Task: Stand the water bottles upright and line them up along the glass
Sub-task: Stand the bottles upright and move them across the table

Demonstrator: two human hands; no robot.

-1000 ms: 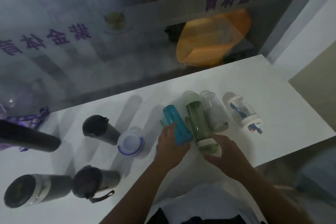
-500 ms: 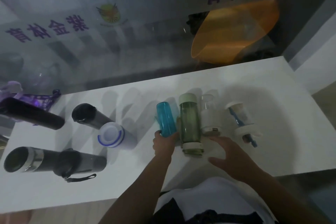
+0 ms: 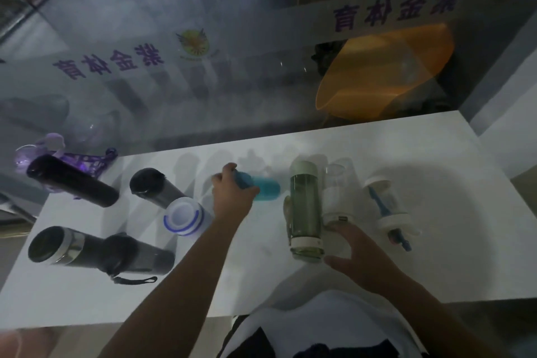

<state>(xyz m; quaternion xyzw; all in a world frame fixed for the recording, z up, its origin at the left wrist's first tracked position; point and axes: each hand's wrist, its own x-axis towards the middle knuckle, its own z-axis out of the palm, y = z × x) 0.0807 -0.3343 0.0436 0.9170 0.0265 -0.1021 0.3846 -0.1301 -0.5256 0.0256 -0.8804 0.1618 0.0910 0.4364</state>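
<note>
My left hand point(image 3: 232, 195) grips a blue bottle point(image 3: 263, 188) that lies sideways near the glass wall point(image 3: 203, 81). My right hand point(image 3: 356, 253) is spread open by the bases of a green bottle point(image 3: 305, 208) and a clear bottle with a white sleeve point(image 3: 337, 195), both lying on the white table point(image 3: 436, 256). A clear bottle with a blue straw point(image 3: 388, 206) lies to the right. On the left are a white-lidded bottle point(image 3: 184, 216) and several dark flasks: point(image 3: 71, 180), point(image 3: 157, 192), point(image 3: 62, 247), point(image 3: 136, 256).
A purple transparent bottle with a strap point(image 3: 52, 151) lies at the far left by the glass. An orange basin point(image 3: 386, 70) shows behind the glass. The table's near edge is at my body, its right edge by a wall.
My left hand has carried the blue bottle away from the green one, up and left toward the glass, turning it sideways. My right hand has let go of the green bottle and opened.
</note>
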